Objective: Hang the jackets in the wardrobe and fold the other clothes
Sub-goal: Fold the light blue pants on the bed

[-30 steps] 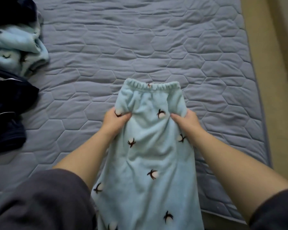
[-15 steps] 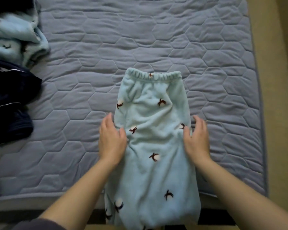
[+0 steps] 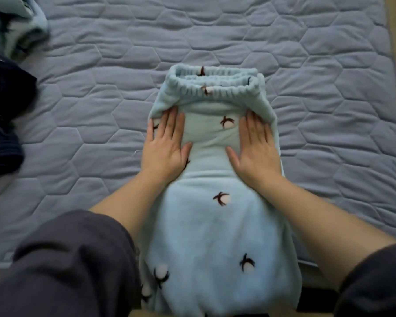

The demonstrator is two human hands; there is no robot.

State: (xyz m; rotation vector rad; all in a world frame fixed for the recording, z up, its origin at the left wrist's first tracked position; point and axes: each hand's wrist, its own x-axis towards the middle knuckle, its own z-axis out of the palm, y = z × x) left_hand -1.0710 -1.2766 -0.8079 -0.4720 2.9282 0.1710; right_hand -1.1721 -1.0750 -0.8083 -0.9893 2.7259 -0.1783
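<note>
Subject item: a pair of pale blue fleece trousers [image 3: 215,225] with a dark bird-like print, lying lengthwise on the bed [image 3: 318,99], roughly midway across its width. The elastic waistband [image 3: 224,90] points away from the person and gapes slightly. The lower part of the trousers runs over the near edge of the mattress and out of view. Left hand [image 3: 165,143] lies palm down on the left side of the trousers, just below the waistband; its grip is slack, fingers straight and together, holding nothing. Right hand [image 3: 256,145] mirrors it on the right side, also flat, with fingers extended and pressing the fabric. The fingertips of both hands meet a raised fold of fleece under the waistband. Both forearms are bare, with dark grey sleeves [image 3: 66,259] pushed up. At the left edge of the bed, well apart from the trousers, lie a second pale blue fleece garment [image 3: 14,26] and a dark navy garment [image 3: 5,115], both unfolded.
</note>
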